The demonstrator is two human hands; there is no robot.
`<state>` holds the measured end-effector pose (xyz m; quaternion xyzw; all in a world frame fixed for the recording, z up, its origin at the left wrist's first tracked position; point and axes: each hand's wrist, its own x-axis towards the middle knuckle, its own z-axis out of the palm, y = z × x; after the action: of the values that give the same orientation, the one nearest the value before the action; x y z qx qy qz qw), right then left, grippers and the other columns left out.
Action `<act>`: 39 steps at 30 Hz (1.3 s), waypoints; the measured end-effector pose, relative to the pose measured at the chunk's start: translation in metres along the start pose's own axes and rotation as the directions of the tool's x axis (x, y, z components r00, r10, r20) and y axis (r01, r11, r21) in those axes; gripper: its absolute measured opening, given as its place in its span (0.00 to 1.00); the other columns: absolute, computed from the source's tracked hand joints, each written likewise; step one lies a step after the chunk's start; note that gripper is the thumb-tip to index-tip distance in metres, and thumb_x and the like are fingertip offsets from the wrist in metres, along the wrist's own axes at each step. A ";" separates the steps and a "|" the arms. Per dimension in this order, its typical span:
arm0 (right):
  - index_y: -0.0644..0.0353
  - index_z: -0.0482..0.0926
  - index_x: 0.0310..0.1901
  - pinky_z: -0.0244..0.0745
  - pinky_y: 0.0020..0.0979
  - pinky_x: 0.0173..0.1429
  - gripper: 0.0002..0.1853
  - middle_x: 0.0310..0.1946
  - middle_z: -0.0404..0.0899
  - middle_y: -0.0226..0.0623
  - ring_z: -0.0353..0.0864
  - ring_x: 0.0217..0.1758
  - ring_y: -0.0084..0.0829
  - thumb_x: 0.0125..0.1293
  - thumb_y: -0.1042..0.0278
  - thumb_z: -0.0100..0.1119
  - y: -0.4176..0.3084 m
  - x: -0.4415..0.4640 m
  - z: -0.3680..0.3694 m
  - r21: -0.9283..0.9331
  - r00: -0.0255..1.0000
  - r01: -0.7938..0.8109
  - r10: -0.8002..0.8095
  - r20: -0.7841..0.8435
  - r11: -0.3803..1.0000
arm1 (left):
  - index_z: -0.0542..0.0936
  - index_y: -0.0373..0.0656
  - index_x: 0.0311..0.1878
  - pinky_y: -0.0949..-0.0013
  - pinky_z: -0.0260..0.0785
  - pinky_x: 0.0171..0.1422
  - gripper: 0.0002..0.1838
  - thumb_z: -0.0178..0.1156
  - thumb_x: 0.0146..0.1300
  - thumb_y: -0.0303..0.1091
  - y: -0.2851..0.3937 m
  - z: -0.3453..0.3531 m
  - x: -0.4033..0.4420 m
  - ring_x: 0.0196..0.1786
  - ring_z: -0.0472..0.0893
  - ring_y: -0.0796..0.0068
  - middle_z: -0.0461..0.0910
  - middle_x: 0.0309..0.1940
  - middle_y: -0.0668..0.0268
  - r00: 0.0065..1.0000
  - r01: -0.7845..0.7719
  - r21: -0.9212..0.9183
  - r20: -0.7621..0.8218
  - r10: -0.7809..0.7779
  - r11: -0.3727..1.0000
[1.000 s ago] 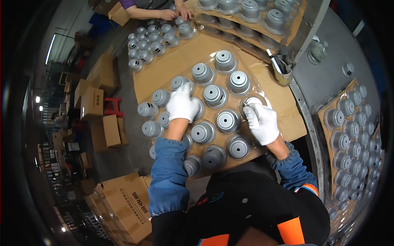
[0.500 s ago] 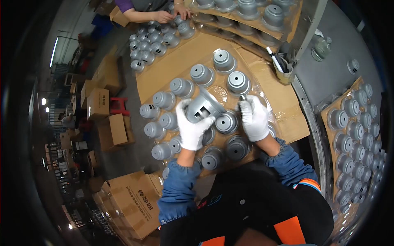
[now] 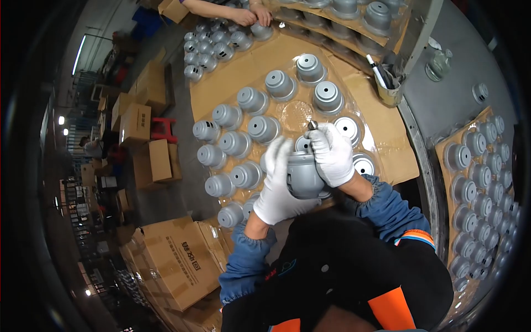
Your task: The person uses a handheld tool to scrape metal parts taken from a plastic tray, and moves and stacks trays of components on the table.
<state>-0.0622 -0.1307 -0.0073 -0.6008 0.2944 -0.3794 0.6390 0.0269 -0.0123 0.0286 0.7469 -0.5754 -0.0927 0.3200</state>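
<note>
A grey cup-shaped metal housing (image 3: pixel 306 180) is gripped in my white-gloved left hand (image 3: pixel 276 188), whose fingers wrap its left side close to my body. Against the housing's upper right edge rests my gloved right hand (image 3: pixel 333 156), closed around a small tool with a dark metallic tip (image 3: pixel 312 125). The rest of that tool is hidden in the glove. Below both hands, several similar grey housings (image 3: pixel 264 129) stand on a clear plastic tray (image 3: pixel 295 114) over cardboard. One round spot of the tray, above my right hand, holds no housing.
At the top, another person's hands (image 3: pixel 243 16) touch housings in a second group (image 3: pixel 207 47). Stacked layers of housings (image 3: pixel 379 19) stand at upper right, beside a cup of pens (image 3: pixel 389 94). A glass bottle (image 3: pixel 438 65) and another housing tray (image 3: pixel 470 193) are farther right. Cardboard boxes (image 3: pixel 177 260) stand lower left.
My left hand has brought the housing down and right, turning it so its slotted side no longer faces up. My right hand has moved left with the tool, up to the housing.
</note>
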 end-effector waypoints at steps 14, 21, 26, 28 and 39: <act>0.66 0.76 0.39 0.70 0.28 0.28 0.13 0.16 0.75 0.40 0.75 0.19 0.27 0.69 0.61 0.54 -0.013 -0.001 -0.007 0.035 1.000 0.016 -0.016 0.021 0.999 | 0.63 0.38 0.59 0.59 0.68 0.47 0.45 0.74 0.33 0.32 0.020 -0.007 0.002 0.43 0.73 0.52 0.68 0.43 0.52 0.992 -0.125 -0.161 -0.010 0.125 0.979; 0.60 0.78 0.40 0.72 0.37 0.38 0.10 0.31 0.79 0.41 0.78 0.34 0.42 0.59 0.67 0.62 -0.022 0.013 -0.020 -0.341 0.869 0.455 -0.495 -0.034 0.823 | 0.67 0.38 0.54 0.62 0.67 0.48 0.41 0.70 0.28 0.29 0.013 -0.006 -0.001 0.44 0.73 0.56 0.71 0.43 0.55 0.990 -0.089 -0.003 -0.106 0.088 0.996; 0.53 0.77 0.33 0.65 0.37 0.34 0.05 0.22 0.74 0.32 0.74 0.27 0.37 0.58 0.64 0.60 -0.062 0.011 -0.046 -0.543 0.748 0.664 -0.478 0.461 0.514 | 0.68 0.39 0.54 0.60 0.68 0.46 0.39 0.68 0.30 0.28 0.012 -0.020 -0.002 0.43 0.72 0.54 0.72 0.42 0.55 0.992 -0.088 0.074 -0.089 0.094 0.993; 0.52 0.75 0.31 0.63 0.36 0.33 0.05 0.20 0.72 0.30 0.74 0.25 0.36 0.57 0.64 0.60 -0.070 0.006 -0.047 -0.554 0.704 0.710 -0.428 0.567 0.434 | 0.68 0.40 0.56 0.58 0.68 0.46 0.40 0.68 0.30 0.28 0.012 -0.020 -0.002 0.44 0.72 0.52 0.71 0.43 0.54 0.992 -0.099 0.101 -0.067 0.106 0.990; 0.52 0.74 0.32 0.61 0.34 0.33 0.08 0.18 0.69 0.27 0.72 0.23 0.31 0.50 0.65 0.61 -0.069 0.002 -0.044 -0.586 0.651 0.758 -0.369 0.663 0.286 | 0.73 0.43 0.51 0.60 0.68 0.40 0.35 0.68 0.29 0.30 0.021 -0.023 0.003 0.39 0.71 0.55 0.71 0.37 0.59 0.988 -0.119 0.293 -0.061 0.143 0.949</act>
<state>-0.1068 -0.1554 0.0564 -0.9537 0.0584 -0.2635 0.1331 0.0227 -0.0088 0.0598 0.7488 -0.6176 0.0442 0.2365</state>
